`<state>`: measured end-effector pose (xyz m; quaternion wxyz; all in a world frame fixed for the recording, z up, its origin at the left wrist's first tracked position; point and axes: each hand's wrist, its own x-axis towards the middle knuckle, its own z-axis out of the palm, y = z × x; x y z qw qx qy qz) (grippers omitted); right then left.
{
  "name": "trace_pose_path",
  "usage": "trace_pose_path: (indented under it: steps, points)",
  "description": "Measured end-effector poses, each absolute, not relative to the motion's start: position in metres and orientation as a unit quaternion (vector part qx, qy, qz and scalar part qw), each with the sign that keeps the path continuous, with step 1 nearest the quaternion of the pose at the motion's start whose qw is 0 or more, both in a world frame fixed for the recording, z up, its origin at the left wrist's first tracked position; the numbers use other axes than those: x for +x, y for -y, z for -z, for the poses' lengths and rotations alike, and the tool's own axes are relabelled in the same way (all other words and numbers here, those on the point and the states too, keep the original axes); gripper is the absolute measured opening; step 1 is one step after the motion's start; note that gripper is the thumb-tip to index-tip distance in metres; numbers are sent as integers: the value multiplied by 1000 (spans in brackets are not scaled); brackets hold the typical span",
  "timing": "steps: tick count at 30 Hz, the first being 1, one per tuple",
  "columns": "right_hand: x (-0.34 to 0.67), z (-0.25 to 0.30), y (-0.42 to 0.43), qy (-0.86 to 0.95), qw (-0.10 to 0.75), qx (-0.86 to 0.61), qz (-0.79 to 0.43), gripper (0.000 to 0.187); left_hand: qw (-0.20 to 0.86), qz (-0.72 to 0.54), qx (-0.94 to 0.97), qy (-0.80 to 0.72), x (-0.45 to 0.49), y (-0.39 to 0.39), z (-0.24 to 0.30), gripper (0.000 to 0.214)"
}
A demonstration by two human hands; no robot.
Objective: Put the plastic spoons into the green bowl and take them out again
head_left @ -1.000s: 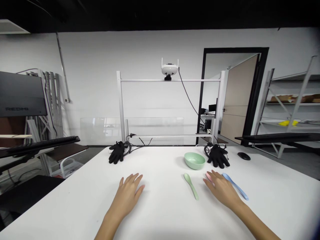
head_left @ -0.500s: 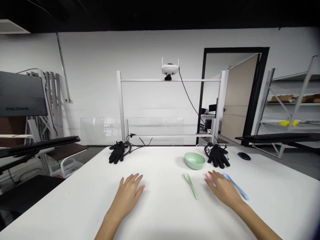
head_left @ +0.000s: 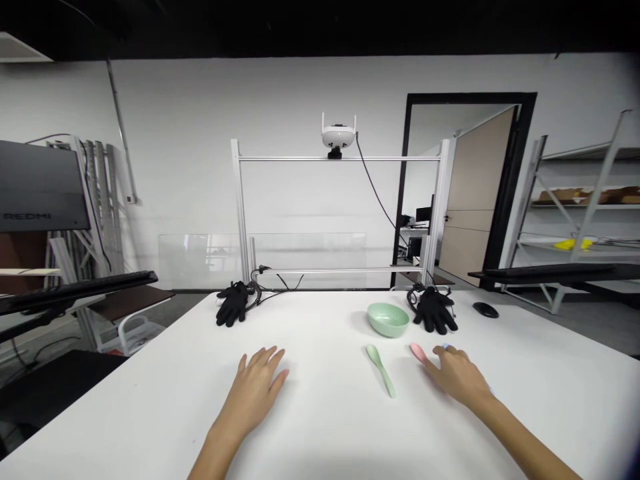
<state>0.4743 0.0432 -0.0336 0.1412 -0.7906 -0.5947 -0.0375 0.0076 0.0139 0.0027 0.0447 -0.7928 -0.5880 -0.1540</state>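
Observation:
Palm down over the white table (head_left: 320,413), my left hand (head_left: 255,390) is open, fingers spread and holding nothing. My right hand (head_left: 460,377) covers most of a blue spoon (head_left: 446,346), its fingers bent in around it; the fingertips are partly hidden. Only a bit of the blue bowl end and the handle's tip show. Just left of that hand lies a pink spoon (head_left: 418,351), its handle running under the hand. A light green spoon (head_left: 381,371) rests farther left. Behind the spoons stands a green bowl (head_left: 388,321), upright.
Black gloves lie at the back left (head_left: 233,305) and back right (head_left: 434,312), cables beside them. A black mouse (head_left: 485,309) sits near the right edge. A metal frame (head_left: 320,270) with a white camera-like device (head_left: 339,137) stands at the table's back.
My right hand has shifted right, from over the pink spoon onto the blue one, and its fingers have curled. More of the pink spoon shows. My left hand stays put.

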Motion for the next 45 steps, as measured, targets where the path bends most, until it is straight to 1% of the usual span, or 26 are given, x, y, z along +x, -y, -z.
trace_pose_path:
  steps: [3,5,10,12,15,21,26,32,37,39,43,45]
  points:
    - [475,38,-45,584,134,-800,15,72,44,150,-792,590,7,-14,-3,52]
    - [476,38,-46,572,124,-811,-9,70,42,148,-791,592,7,-13,-3,52]
    - [478,40,-47,566,80,-819,-42,40,37,146,-789,596,7,-12,-5,51]
    - [478,43,-49,569,76,-818,-40,34,36,148,-789,596,7,-12,-5,51]
    - [478,47,-50,569,75,-818,-39,33,37,148,-789,595,7,-12,-5,51]
    - [480,40,-50,563,90,-821,-26,36,39,145,-789,596,7,-13,-3,52]
    - [479,7,-58,575,116,-810,4,38,39,156,-792,589,8,-13,-3,51]
    - [459,-36,-96,591,135,-795,21,37,36,164,-792,587,8,-14,-1,51]
    - [443,-42,-132,597,128,-792,12,38,29,161,-790,591,7,-14,2,51]
    - [440,-38,-144,591,130,-796,4,42,26,158,-790,592,6,-13,2,51]
    - [437,-24,-159,561,140,-816,-11,62,27,149,-787,598,5,-11,0,51]
    - [436,-18,-164,546,146,-825,-20,65,27,145,-787,600,4,-10,-1,51]
